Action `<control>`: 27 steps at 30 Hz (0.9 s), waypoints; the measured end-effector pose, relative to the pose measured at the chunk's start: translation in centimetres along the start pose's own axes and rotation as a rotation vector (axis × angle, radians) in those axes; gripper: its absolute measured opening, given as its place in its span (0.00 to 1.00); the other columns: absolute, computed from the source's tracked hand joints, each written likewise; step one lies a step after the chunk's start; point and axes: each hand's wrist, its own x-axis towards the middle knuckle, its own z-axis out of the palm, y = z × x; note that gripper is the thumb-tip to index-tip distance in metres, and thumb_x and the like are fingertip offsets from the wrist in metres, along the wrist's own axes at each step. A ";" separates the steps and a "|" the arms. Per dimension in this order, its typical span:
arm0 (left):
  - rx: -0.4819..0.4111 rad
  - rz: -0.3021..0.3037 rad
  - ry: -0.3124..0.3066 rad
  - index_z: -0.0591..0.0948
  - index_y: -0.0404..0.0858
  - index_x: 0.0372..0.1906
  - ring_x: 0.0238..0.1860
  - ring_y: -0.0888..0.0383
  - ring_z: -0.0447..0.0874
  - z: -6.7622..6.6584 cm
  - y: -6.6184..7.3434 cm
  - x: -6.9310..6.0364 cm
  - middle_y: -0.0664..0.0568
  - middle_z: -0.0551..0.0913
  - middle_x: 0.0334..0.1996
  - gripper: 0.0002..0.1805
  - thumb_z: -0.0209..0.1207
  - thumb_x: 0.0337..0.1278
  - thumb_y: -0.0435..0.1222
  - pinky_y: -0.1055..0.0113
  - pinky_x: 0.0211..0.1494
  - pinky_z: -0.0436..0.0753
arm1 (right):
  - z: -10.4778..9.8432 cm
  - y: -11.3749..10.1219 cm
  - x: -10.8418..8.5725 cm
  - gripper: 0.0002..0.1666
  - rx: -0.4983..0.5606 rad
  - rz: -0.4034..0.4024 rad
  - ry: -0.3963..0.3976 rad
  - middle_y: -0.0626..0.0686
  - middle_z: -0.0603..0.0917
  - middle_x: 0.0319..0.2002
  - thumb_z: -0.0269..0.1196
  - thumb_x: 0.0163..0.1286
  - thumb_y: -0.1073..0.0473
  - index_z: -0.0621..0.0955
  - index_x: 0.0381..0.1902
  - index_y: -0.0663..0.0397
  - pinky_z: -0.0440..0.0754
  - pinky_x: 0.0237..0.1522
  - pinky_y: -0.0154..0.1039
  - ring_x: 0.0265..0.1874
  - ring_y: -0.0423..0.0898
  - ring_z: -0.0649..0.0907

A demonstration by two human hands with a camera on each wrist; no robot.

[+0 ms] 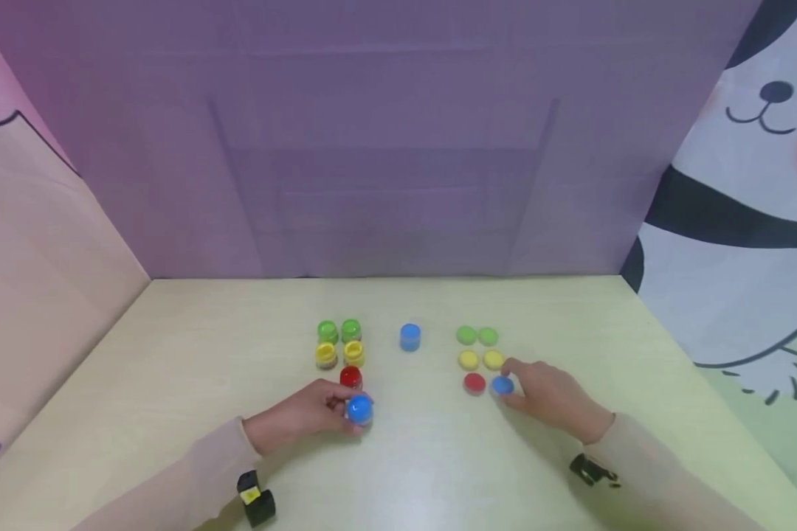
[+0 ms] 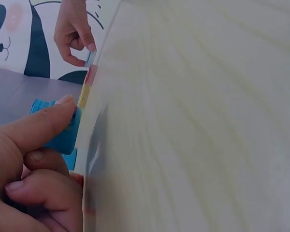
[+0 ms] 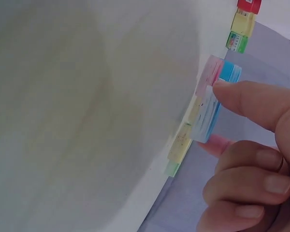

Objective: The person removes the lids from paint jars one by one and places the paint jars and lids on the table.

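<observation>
My left hand (image 1: 308, 410) pinches a small blue jar (image 1: 359, 410) between thumb and fingers, near the front of the left group. In the left wrist view, the blue jar (image 2: 63, 140) shows a threaded neck with no lid on it. On the right side, my right hand (image 1: 550, 394) pinches the edge of a round blue lid (image 1: 502, 386) between thumb and index finger. Its other fingers (image 3: 246, 186) are curled in the right wrist view. Whether the lid touches the table, I cannot tell. Beside it lies a red lid (image 1: 474, 383); a red jar (image 1: 350, 377) stands just behind my left hand.
Two green jars (image 1: 328, 331) and two yellow jars (image 1: 326, 355) stand at the left. Another blue jar (image 1: 409, 337) is at the middle back. Two green lids (image 1: 466, 335) and two yellow lids (image 1: 468, 360) lie at the right. A purple cloth (image 1: 385, 184) hangs behind the table (image 1: 412, 479).
</observation>
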 end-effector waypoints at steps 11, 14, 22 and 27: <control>-0.041 -0.008 -0.013 0.79 0.38 0.55 0.33 0.58 0.68 -2.1 -1.6 -0.9 0.55 0.73 0.29 0.26 0.69 0.47 0.34 0.70 0.34 0.67 | 0.3 -0.3 0.3 0.20 -0.027 0.030 -0.029 0.47 0.76 0.22 0.66 0.60 0.54 0.76 0.46 0.59 0.72 0.24 0.36 0.20 0.41 0.71; -0.045 -0.005 -0.012 0.78 0.37 0.57 0.36 0.58 0.69 -2.9 -2.0 -1.1 0.55 0.76 0.34 0.27 0.68 0.48 0.34 0.70 0.37 0.69 | 0.2 -0.4 0.4 0.20 -0.038 0.015 -0.015 0.47 0.76 0.22 0.66 0.60 0.54 0.76 0.45 0.59 0.72 0.24 0.36 0.20 0.41 0.71; -0.046 -0.045 0.121 0.78 0.37 0.57 0.25 0.58 0.62 -4.2 -2.3 -1.3 0.54 0.66 0.23 0.27 0.68 0.48 0.34 0.70 0.27 0.62 | 0.3 -0.5 0.7 0.20 -0.054 0.025 -0.029 0.47 0.75 0.21 0.67 0.59 0.54 0.76 0.45 0.60 0.72 0.23 0.36 0.20 0.42 0.71; -0.076 -0.084 0.182 0.76 0.37 0.58 0.27 0.57 0.62 -4.2 -2.4 -1.0 0.54 0.64 0.23 0.28 0.67 0.49 0.33 0.69 0.29 0.62 | 0.2 -0.6 0.8 0.22 -0.062 0.029 -0.025 0.49 0.76 0.22 0.66 0.60 0.52 0.75 0.46 0.61 0.73 0.23 0.37 0.20 0.42 0.71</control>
